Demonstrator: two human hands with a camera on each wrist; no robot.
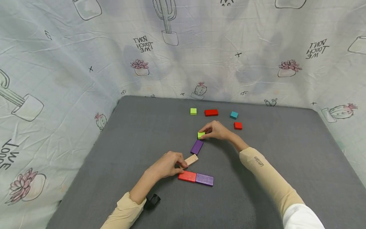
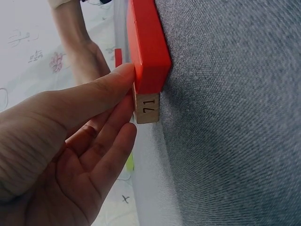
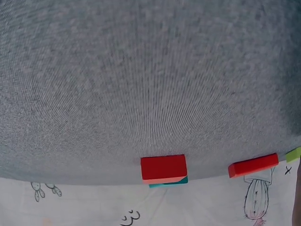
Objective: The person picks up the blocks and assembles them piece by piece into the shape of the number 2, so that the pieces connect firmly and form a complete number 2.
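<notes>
In the head view my left hand (image 1: 168, 164) has its fingertips and thumb about the left end of a plain wooden block (image 1: 192, 159), the thumb also by the corner of a flat red block (image 1: 187, 176). The wooden block's end (image 2: 148, 109), marked 71, shows in the left wrist view beside the red block. A purple block (image 1: 204, 179) lies end to end with the red one. Farther back, my right hand (image 1: 218, 130) pinches a lime-green block (image 1: 201, 135) at the far end of another purple block (image 1: 197, 147). The right wrist view hides that grip.
Behind the right hand lie a second lime-green block (image 1: 193, 111), a long red block (image 1: 211, 113), a teal block (image 1: 233, 115) and a small red block (image 1: 238, 126). A patterned cloth (image 1: 214, 73) hangs along the back edge of the grey table (image 1: 137, 127).
</notes>
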